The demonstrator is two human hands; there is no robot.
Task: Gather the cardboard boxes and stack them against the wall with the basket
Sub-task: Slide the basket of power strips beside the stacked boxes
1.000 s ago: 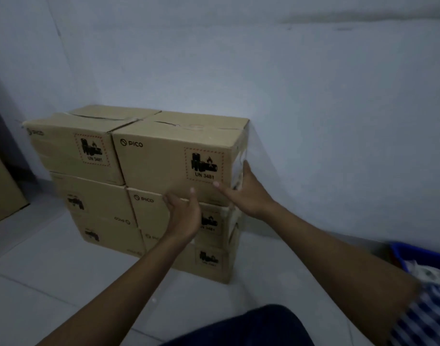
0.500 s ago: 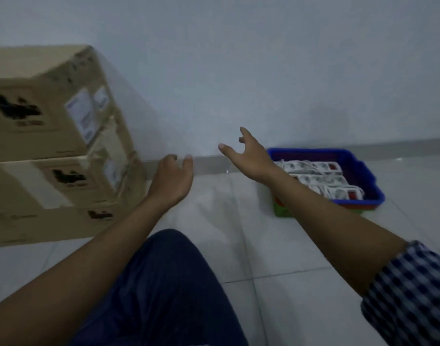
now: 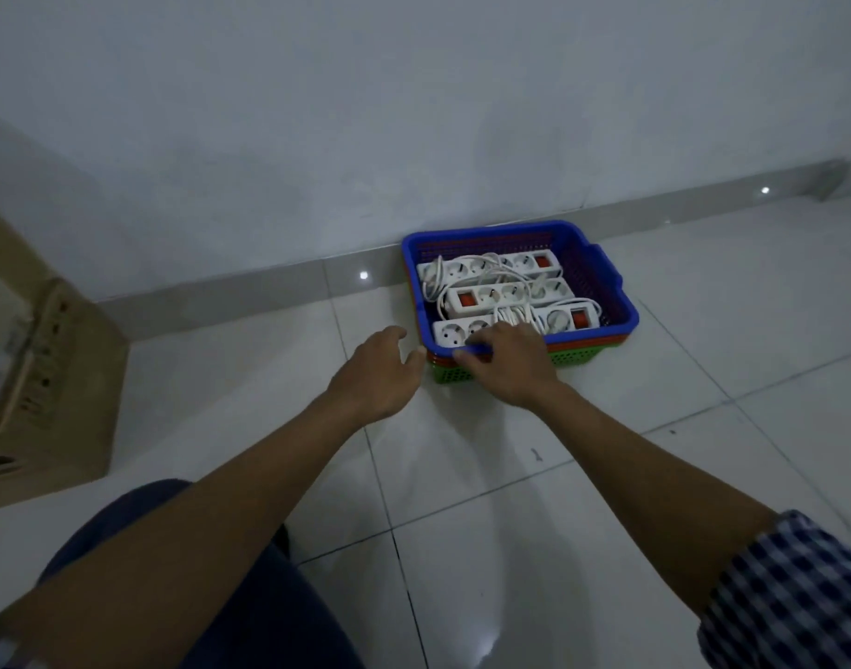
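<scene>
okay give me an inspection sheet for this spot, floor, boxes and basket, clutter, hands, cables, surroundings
Surface: white tiled floor, glossy.
Job's things: cardboard boxes stacked at the left edge; blue basket by the wall, nested on orange and green ones.
Clutter: nothing seen.
Hands: right hand takes a grip on the basket's near rim; left hand open beside its corner.
Cables: white power strips with coiled cords in the basket.
Surroundings: plain wall, grey skirting.

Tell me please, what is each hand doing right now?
Left hand: open, holding nothing, beside the blue plastic basket.
Right hand: fingers curled over the basket's near rim, gripping it.
</scene>
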